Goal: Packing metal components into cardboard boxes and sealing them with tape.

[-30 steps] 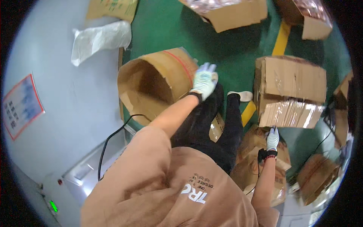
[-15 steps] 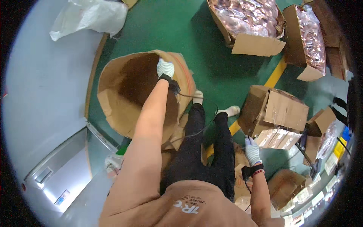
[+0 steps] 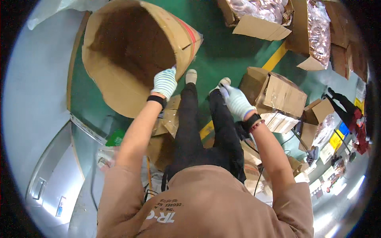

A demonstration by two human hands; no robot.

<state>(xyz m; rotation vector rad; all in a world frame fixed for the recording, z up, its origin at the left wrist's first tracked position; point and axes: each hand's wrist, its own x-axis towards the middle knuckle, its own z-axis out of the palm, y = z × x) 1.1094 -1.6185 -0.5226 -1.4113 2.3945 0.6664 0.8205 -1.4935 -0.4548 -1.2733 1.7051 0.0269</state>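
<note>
Carton (image 3: 105, 75) gapes at upper left of the frame; its thin walls look light, likely bending if squeezed, so the rim (image 3: 172, 37) seems best. My left hand (image 3: 164, 83) grips that rim; my right (image 3: 236, 101) hovers mid-frame, fingers bunched, contents unclear.

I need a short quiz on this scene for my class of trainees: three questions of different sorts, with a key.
1. True or false: the left hand is at the rim of the large open cardboard box.
2. Choose one: what colour is the stripe on the green floor?
A) red
B) yellow
C) blue
3. Fill in one word: the right hand wears a light-coloured ____.

Key: 1. True. 2. B. 3. Glove.
</note>
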